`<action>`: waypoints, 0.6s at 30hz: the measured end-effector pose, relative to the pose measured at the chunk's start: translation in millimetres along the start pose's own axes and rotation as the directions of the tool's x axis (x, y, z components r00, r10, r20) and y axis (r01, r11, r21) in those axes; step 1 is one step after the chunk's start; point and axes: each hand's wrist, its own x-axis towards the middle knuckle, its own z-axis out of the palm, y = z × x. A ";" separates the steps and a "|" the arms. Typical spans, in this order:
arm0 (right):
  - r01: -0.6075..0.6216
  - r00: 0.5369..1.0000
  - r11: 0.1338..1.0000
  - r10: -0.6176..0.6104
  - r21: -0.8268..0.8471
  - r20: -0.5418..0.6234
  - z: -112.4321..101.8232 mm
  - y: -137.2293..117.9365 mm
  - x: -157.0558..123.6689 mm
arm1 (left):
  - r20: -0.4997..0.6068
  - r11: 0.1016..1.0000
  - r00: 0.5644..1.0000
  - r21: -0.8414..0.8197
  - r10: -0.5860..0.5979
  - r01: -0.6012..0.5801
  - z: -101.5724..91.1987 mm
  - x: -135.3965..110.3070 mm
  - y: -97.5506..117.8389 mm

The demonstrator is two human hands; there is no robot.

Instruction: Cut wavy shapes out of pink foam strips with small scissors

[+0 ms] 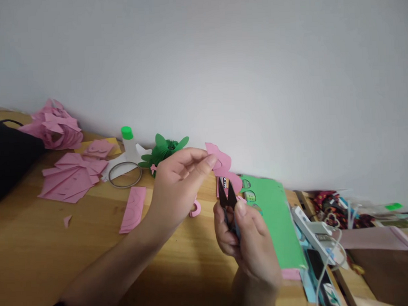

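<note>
My left hand [178,183] pinches a curvy-edged piece of pink paper [223,161] between thumb and fingers, above the wooden table. Just below and right of it, my right hand [253,241] is wrapped around dark thread snips [228,195]. The two blades point up, spread apart, near the lower lobe of the paper. Whether they touch the paper I cannot tell. On the table beside my left forearm lies a folded pink strip [133,209] with drawn curved outlines. A small curled pink paper piece [194,209] lies between my hands.
Pink folded papers [73,174] and a pink paper bundle [56,125] lie at left. A green-capped glue bottle [128,142], a ring-shaped band [125,175] and a green paper flower [165,150] stand near the wall. At right are green sheets [274,217] and a white power strip [310,232] with cables.
</note>
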 end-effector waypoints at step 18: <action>0.056 0.996 0.998 -0.055 0.012 -0.071 -6.0 -5.0 0.9 | 0.225 0.963 0.971 0.238 0.075 -0.130 -2.0 -4.2 -1.8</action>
